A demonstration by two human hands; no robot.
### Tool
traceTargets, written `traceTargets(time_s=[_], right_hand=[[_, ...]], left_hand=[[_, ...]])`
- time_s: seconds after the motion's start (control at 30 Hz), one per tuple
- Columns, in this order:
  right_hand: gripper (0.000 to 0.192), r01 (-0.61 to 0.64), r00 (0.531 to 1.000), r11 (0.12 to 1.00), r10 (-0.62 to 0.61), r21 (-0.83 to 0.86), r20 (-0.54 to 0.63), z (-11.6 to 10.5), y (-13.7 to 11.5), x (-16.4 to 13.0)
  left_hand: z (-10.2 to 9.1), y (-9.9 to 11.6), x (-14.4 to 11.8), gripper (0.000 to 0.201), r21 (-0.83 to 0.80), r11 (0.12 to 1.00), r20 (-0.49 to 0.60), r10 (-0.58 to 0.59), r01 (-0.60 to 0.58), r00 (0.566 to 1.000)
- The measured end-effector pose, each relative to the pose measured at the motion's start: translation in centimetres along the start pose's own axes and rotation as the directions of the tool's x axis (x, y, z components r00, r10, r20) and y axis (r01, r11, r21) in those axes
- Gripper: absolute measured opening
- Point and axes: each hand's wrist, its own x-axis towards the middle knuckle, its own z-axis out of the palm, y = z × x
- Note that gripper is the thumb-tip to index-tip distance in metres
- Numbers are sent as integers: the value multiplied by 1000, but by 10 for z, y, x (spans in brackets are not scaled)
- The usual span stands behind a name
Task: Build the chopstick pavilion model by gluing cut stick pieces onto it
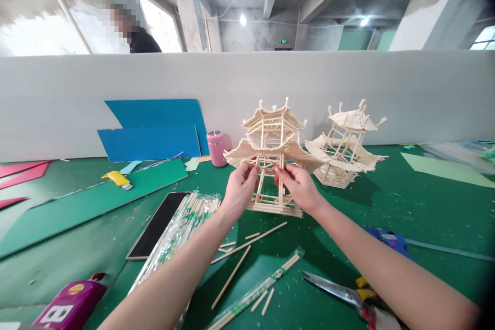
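A two-tier pagoda model (271, 139) built of thin wooden sticks stands on the green mat (406, 201) in front of me. My left hand (238, 189) pinches its frame under the lower roof on the left side. My right hand (297, 185) grips the same frame from the right. A second, similar stick pagoda (348, 144) stands tilted just behind and to the right, untouched.
Loose sticks (247, 245) and wrapped chopstick bundles (181, 232) lie near me. A phone (158, 224), scissors (340, 291), blue glue gun (389, 240), pink cup (216, 148), yellow cutter (117, 179), a magenta object (69, 307) and blue sheets (154, 131) surround them. A person stands beyond the white partition (386, 93).
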Motion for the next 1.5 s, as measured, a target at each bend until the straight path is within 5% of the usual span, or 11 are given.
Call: traceTargets(time_s=[0.33, 0.57, 0.83, 1.07, 1.27, 1.5], right_hand=[[21, -172, 985, 978, 169, 115, 33, -9, -29, 14], [23, -133, 990, 972, 138, 193, -10, -16, -65, 26], [25, -149, 988, 968, 155, 203, -13, -11, -59, 12], [24, -83, 995, 978, 91, 189, -35, -18, -71, 12], [28, -82, 996, 986, 84, 144, -13, -13, -61, 5], [26, 95, 995, 993, -95, 66, 1, -13, -54, 5]], left_hand=[[-1, 23, 7, 26, -37, 992, 41, -116, 118, 992], [-3, 58, 12, 21, -76, 994, -10, -74, 73, 997], [0, 44, -2, 22, -67, 992, 5, -105, 105, 995], [-1, 61, 0, 17, -61, 998, -24, 12, -14, 1000], [1, 45, -7, 23, -27, 1000, 6, -12, 12, 1000], [-3, 50, -6, 21, -6, 994, -12, 104, -105, 994]])
